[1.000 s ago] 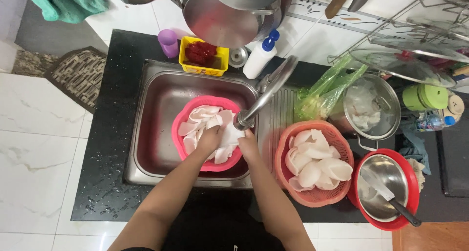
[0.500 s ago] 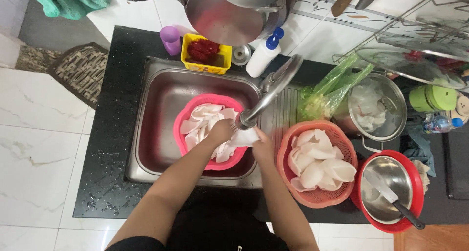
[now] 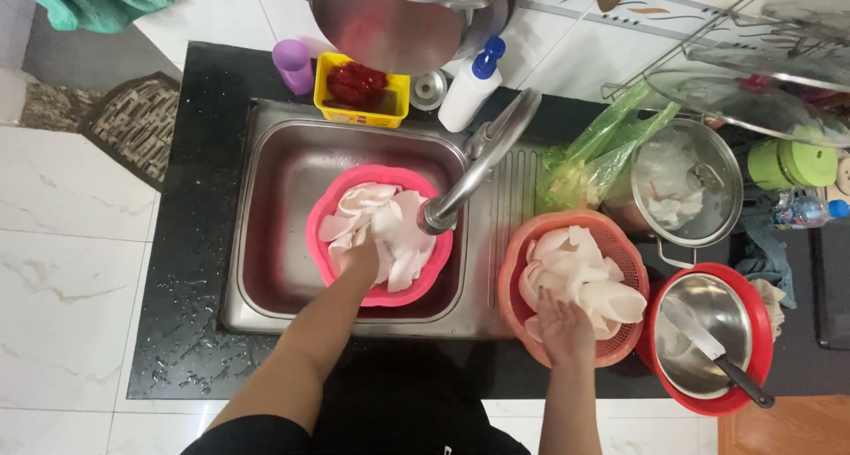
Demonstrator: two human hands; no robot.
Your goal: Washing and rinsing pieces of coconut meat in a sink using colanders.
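left hand (image 3: 361,258) in round pink basket (image 3: 323,216), wet white slices (image 3: 390,229).

Left hand (image 3: 361,258) reaching forward, fingers curled down; right hand (image 3: 564,329) flat, fingers spread, palm down

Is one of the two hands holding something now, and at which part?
Cannot tell a hold. The left hand is among white slices in the pink basket; the right hand lies flat on slices in the orange basket.

Left fingertips (image 3: 361,258) under white slices (image 3: 381,229)
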